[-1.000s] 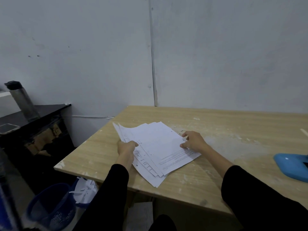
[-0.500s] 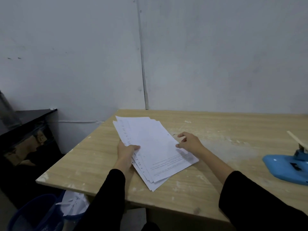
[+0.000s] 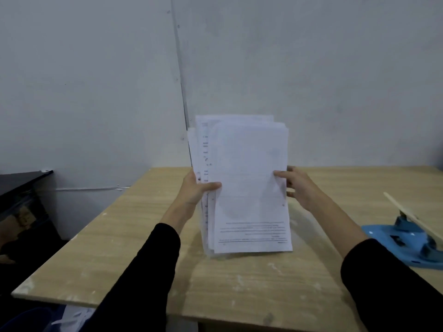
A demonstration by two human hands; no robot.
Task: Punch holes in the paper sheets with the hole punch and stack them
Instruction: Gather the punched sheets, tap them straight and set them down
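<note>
A stack of white printed paper sheets (image 3: 247, 183) stands upright on its lower edge on the wooden table (image 3: 239, 283), in the middle of the view. My left hand (image 3: 195, 190) grips the stack's left edge, thumb across the front. My right hand (image 3: 297, 188) holds the right edge, thumb on the front and fingers behind. Small punched holes show near the sheets' edges. The blue hole punch (image 3: 405, 240) sits on the table at the far right, its pale lever raised, apart from both hands.
A black side table (image 3: 21, 185) stands to the left, below the table's height. A blue bin with crumpled paper (image 3: 60, 319) is on the floor at the lower left. A grey wall runs close behind the table.
The sheets lay fanned flat on the table; both hands have gathered them and lifted them upright onto their lower edge. The view has swung right, showing more of the hole punch.
</note>
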